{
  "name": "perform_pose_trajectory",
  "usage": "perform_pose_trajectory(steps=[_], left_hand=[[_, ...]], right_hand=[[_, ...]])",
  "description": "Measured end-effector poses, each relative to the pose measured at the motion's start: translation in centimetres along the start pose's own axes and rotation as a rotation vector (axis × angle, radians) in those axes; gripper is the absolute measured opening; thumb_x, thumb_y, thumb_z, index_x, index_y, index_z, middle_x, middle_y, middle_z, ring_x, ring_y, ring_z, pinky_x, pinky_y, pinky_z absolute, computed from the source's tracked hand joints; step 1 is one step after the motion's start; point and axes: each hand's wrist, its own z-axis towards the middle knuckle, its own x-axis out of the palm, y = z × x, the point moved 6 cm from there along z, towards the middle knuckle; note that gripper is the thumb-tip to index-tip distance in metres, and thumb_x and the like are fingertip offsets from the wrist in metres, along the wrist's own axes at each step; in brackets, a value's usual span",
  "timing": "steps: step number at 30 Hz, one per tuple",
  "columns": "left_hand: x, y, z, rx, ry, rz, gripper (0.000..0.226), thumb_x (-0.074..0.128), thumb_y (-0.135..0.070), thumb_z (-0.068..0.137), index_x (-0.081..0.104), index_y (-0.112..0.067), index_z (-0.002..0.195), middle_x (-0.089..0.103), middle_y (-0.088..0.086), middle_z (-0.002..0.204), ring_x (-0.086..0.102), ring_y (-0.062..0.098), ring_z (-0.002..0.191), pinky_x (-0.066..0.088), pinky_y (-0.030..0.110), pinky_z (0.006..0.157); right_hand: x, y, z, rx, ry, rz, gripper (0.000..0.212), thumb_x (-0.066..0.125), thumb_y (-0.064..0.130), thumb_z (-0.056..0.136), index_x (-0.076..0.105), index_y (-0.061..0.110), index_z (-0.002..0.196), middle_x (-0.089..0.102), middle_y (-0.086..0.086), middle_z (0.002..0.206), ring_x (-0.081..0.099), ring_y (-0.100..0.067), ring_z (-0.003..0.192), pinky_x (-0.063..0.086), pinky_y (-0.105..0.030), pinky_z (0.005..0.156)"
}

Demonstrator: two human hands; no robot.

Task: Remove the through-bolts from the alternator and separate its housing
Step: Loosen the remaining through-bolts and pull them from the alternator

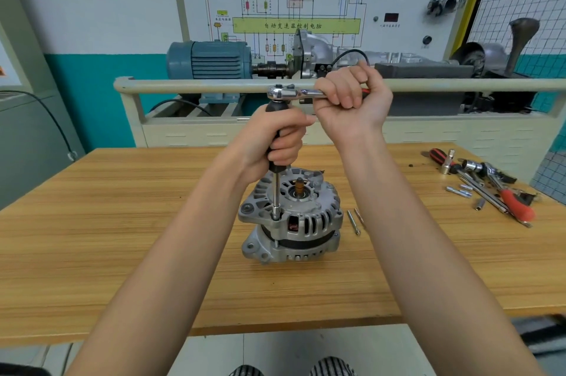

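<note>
Chrome ratchet [280, 92] clenched in the right hand [349, 96] – left hand [280, 138] grasping the upright extension [276, 191], straight down onto a through-bolt [276, 217] – alternator [291, 216] mid-table, nearer the far edge

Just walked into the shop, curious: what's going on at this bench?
A person is unbolting an alternator standing on the wooden table. The left hand grips a black-handled socket driver set on a through-bolt; the right hand holds a ratchet fitted atop it. Two removed bolts lie beside the alternator.
</note>
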Motion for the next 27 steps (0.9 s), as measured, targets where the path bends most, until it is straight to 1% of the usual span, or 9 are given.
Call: perform_pose_trajectory(steps=[5,8,11,13,15,17,22,24,27], left_hand=[[-0.6,0.0,-0.2,0.035,-0.203,0.032,0.058,0.050,-0.004,0.090,0.029,-0.024,0.040,0.022,-0.007,0.035,0.014,0.008,0.028,0.016,0.013,0.036],[-0.9,-0.1,-0.3,0.066,-0.398,0.069,0.057,0.051,-0.001,0.089,0.029,-0.025,0.042,0.022,-0.007,0.036,0.015,0.009,0.030,0.015,0.014,0.037],[-1.1,-0.2,-0.4,0.107,-0.537,0.140,0.046,0.052,0.001,0.086,0.033,-0.020,0.050,0.029,-0.006,0.038,0.021,0.009,0.034,0.018,0.015,0.038],[-1.3,-0.2,-0.6,0.127,-0.569,0.178,0.042,0.051,0.001,0.086,0.035,-0.018,0.053,0.033,-0.005,0.041,0.025,0.009,0.036,0.020,0.017,0.039],[-1.3,-0.2,-0.7,0.129,-0.495,0.140,0.046,0.051,0.005,0.085,0.035,-0.020,0.049,0.030,-0.007,0.038,0.022,0.008,0.034,0.020,0.016,0.037],[-1.2,-0.3,-0.7,0.115,-0.379,0.100,0.049,0.054,0.007,0.084,0.035,-0.020,0.046,0.027,-0.006,0.037,0.021,0.011,0.032,0.021,0.016,0.037],[-0.9,-0.8,-0.6,0.059,-0.109,0.077,0.036,0.060,-0.008,0.078,0.041,-0.017,0.049,0.033,-0.002,0.041,0.028,0.014,0.036,0.026,0.021,0.043],[-0.3,-0.7,-0.3,0.040,-0.068,0.036,0.040,0.058,-0.009,0.080,0.039,-0.019,0.046,0.030,-0.004,0.038,0.025,0.011,0.032,0.023,0.019,0.040],[0.0,-0.3,0.1,0.019,-0.124,0.004,0.055,0.049,-0.003,0.091,0.033,-0.022,0.041,0.024,-0.007,0.034,0.017,0.007,0.028,0.015,0.014,0.036]], right_hand=[[1.4,0.1,-2.1,-0.192,0.109,-0.185,0.050,0.033,0.014,0.094,0.042,0.013,0.046,0.025,0.004,0.034,0.021,-0.011,0.031,0.022,-0.023,0.038],[3.1,-0.7,-4.5,-0.422,0.280,-0.473,0.048,0.033,0.010,0.095,0.043,0.012,0.048,0.028,0.004,0.035,0.023,-0.013,0.034,0.021,-0.026,0.044],[4.8,-2.1,-7.3,-0.759,0.459,-0.877,0.032,0.040,0.010,0.090,0.049,0.018,0.061,0.036,0.008,0.044,0.029,-0.010,0.040,0.022,-0.027,0.047],[5.4,-2.9,-8.0,-0.835,0.511,-1.015,0.024,0.040,0.014,0.088,0.050,0.018,0.067,0.040,0.010,0.051,0.033,-0.010,0.043,0.025,-0.025,0.049],[5.3,-2.6,-7.4,-0.786,0.528,-0.963,0.025,0.041,0.012,0.088,0.050,0.017,0.065,0.037,0.010,0.045,0.030,-0.011,0.040,0.023,-0.025,0.047],[4.8,-1.7,-6.0,-0.618,0.492,-0.764,0.037,0.040,0.007,0.089,0.048,0.014,0.054,0.032,0.008,0.039,0.026,-0.011,0.035,0.020,-0.025,0.044],[1.7,-0.1,-1.4,-0.113,0.151,-0.210,0.048,0.037,0.015,0.091,0.043,0.013,0.043,0.024,0.004,0.031,0.021,-0.010,0.029,0.020,-0.020,0.040],[0.6,0.2,-0.3,-0.059,0.041,-0.053,0.051,0.035,0.017,0.095,0.040,0.013,0.045,0.022,0.005,0.031,0.020,-0.010,0.027,0.018,-0.018,0.039],[0.4,0.3,-0.3,-0.108,0.027,-0.041,0.050,0.035,0.017,0.096,0.041,0.013,0.046,0.023,0.004,0.033,0.020,-0.010,0.028,0.018,-0.019,0.038]])
